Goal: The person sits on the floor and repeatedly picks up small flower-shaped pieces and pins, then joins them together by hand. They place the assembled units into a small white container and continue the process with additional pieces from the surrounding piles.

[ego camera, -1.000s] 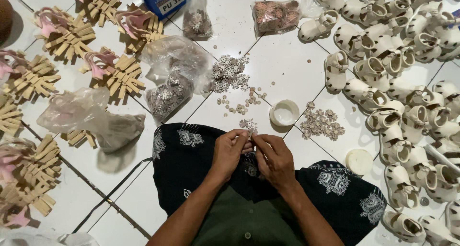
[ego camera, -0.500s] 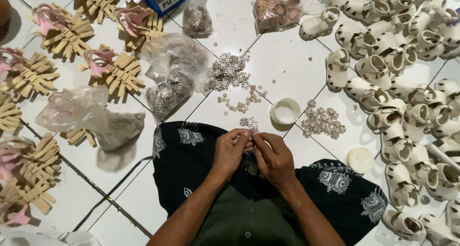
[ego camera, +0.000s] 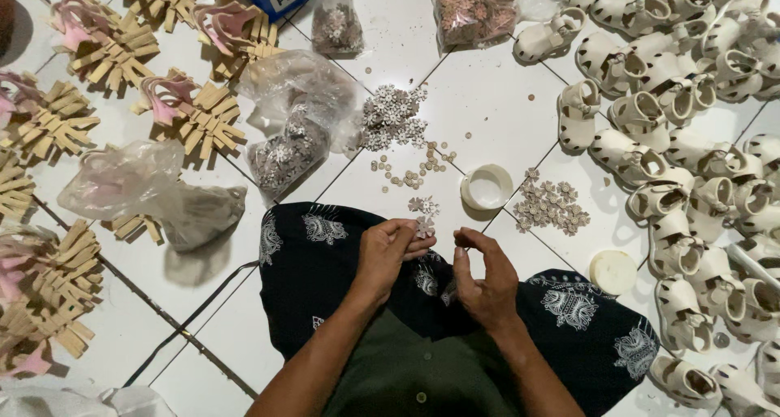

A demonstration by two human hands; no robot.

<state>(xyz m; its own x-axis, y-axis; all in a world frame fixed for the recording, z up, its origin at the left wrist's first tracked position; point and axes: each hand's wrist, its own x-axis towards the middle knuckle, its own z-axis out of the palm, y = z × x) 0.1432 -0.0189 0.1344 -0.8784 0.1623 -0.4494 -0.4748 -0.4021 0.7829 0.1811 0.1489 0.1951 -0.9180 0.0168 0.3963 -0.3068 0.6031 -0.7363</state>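
My left hand point(ego camera: 390, 254) pinches a small pale flower-shaped ornament point(ego camera: 424, 227) between thumb and fingertips, above my lap draped in dark patterned cloth point(ego camera: 325, 263). A short gap to its right, my right hand point(ego camera: 486, 279) has its fingers curled, thumb and forefinger close together; I cannot tell whether it holds anything. On the white tiles just ahead lie a few loose flower ornaments point(ego camera: 422, 206), small round beads point(ego camera: 410, 172) and a bigger heap of pale flowers point(ego camera: 392, 118).
A small white round cup point(ego camera: 486, 188) and its lid point(ego camera: 613, 272) flank a pile of tan flowers point(ego camera: 551, 207). Many cream baby sandals point(ego camera: 674, 141) fill the right. Plastic bags of ornaments point(ego camera: 292, 145) and tan strap bundles point(ego camera: 195, 116) lie to the left.
My hands were joined over one piece in my lap; now they have parted, the left keeping the flower ornament and the right drawn slightly away to the right.
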